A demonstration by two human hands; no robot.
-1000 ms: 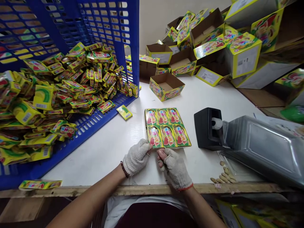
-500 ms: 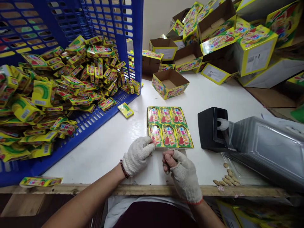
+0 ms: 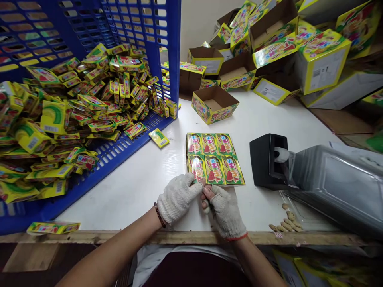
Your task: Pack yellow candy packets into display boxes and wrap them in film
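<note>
In front of me on the white table lies a flat block of small candy boxes (image 3: 213, 158), set in two rows with their watermelon fronts up. My left hand (image 3: 178, 198), in a white knit glove with bare fingertips, is closed at the block's near edge. Beside it, my right hand (image 3: 226, 212) is pinched shut just below that edge, its fingertips meeting the left ones. Whatever lies between the fingers is hidden or too small to make out. A black tape dispenser (image 3: 266, 161) with a white hub stands right of the block.
A blue plastic crate (image 3: 172, 52) on the left holds a heap of candy boxes. One loose box (image 3: 159, 138) lies by its edge. An open display carton (image 3: 214, 105) sits behind the block, with more cartons (image 3: 324, 59) piled back right. Peanuts (image 3: 289, 223) lie near the front edge.
My right hand has moved left and up to meet my left hand. The left hand has shifted slightly right along the block's near edge. The block stays in place.
</note>
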